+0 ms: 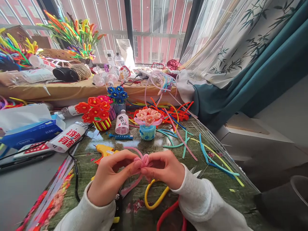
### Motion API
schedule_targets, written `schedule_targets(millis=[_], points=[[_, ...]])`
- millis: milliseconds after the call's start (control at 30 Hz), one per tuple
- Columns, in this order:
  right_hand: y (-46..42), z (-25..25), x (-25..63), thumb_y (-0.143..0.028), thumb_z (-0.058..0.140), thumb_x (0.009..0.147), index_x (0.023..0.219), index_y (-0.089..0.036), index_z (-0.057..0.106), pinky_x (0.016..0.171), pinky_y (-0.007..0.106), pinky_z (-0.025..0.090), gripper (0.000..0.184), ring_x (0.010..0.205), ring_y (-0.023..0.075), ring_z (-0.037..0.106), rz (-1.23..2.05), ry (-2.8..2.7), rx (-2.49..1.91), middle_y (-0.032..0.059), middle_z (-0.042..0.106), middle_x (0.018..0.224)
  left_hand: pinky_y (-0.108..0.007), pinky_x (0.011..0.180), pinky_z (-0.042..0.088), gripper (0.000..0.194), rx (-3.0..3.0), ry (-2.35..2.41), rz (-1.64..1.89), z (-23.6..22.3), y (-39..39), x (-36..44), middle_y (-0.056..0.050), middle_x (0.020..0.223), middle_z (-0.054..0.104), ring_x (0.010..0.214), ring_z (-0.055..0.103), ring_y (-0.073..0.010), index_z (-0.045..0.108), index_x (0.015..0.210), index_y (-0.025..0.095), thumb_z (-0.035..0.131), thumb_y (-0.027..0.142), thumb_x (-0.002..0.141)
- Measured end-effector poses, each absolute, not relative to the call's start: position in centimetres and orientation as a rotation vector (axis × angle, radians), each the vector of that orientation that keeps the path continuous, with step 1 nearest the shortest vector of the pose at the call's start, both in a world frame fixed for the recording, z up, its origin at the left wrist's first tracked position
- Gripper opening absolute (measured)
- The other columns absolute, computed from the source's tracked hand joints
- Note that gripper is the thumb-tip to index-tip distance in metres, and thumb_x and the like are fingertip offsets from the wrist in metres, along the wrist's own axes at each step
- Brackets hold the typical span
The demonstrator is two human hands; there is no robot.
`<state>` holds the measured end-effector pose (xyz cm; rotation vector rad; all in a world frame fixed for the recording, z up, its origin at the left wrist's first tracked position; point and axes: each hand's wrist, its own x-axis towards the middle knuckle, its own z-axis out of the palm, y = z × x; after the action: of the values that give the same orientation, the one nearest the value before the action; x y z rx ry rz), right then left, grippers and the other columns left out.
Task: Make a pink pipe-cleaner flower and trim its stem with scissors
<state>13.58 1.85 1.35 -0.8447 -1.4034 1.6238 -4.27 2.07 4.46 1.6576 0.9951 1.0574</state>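
Between my two hands is a pink pipe cleaner (145,159), bent into a small loop, with loose lengths curving off to the left. My left hand (114,176) pinches it between thumb and fingers. From the other side my right hand (167,168) grips the loop, its fingertips nearly meeting the left ones. Just beyond the hands sits a light blue pot of pink pipe-cleaner flowers (147,131). A yellow glue gun (105,151) lies behind my left hand. Scissor blades (196,173) show partly behind my right wrist. A yellow pipe cleaner (154,205) curves below the hands.
Red flowers (95,110), blue flowers (117,94) and a clear bottle (122,122) stand further back. Blue, green and yellow pipe cleaners (214,157) lie to the right. At left are a tissue box (31,131), a cut bottle (67,137) and a black cable (75,173).
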Motion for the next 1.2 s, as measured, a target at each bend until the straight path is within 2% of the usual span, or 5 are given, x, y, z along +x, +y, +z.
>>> schedule_targets(millis=[267,400,567,833,1200], points=[[2.4,1.1,14.3,-0.053,0.074,0.070,0.071,-0.011,0.066,0.038,0.017,0.034,0.043,0.041,0.0062,0.051,1.930,-1.346,-0.741,-0.0002,0.064,0.056,-0.024,0.053,0.052,0.023,1.576,0.877,1.018,3.8,2.9,-4.0,-0.005,0.063,0.068,0.058,0.061,-0.0151,0.073,0.068,0.015,0.073,0.038,0.073],[3.2,0.7,14.3,-0.052,0.077,0.068,0.073,-0.012,0.068,0.039,0.017,0.038,0.041,0.043,0.0080,0.055,1.735,-1.222,-0.796,-0.0012,0.062,0.053,-0.022,0.056,0.053,0.026,1.476,1.070,1.071,3.2,2.9,-4.4,-0.006,0.079,0.073,0.064,0.065,-0.0152,0.072,0.091,0.016,0.070,0.038,0.076],[4.1,-0.2,14.3,-0.049,0.081,0.063,0.073,-0.013,0.070,0.039,0.017,0.043,0.039,0.043,0.0100,0.061,1.675,-0.963,-0.825,-0.0002,0.066,0.055,-0.023,0.060,0.055,0.021,1.451,1.084,1.134,2.6,2.5,-4.1,-0.004,0.076,0.071,0.070,0.067,-0.0168,0.069,0.085,0.017,0.074,0.033,0.072],[3.7,-0.2,14.4,-0.041,0.088,0.053,0.079,-0.012,0.076,0.052,0.018,0.051,0.041,0.052,0.0089,0.063,1.854,-0.857,-0.830,0.0015,0.070,0.061,-0.028,0.071,0.059,0.015,1.591,0.795,1.083,3.1,2.1,-3.4,-0.010,0.091,0.074,0.079,0.071,-0.0200,0.073,0.090,0.017,0.070,0.025,0.078],[2.8,0.6,14.0,-0.028,0.086,0.060,0.106,-0.013,0.070,0.066,0.025,0.051,0.051,0.066,0.0132,0.064,1.581,-1.202,-0.866,0.0029,0.073,0.078,-0.024,0.063,0.055,0.027,1.350,1.150,1.087,1.8,1.7,-2.1,-0.005,0.075,0.073,0.069,0.068,-0.0184,0.071,0.084,0.015,0.077,0.036,0.068]])
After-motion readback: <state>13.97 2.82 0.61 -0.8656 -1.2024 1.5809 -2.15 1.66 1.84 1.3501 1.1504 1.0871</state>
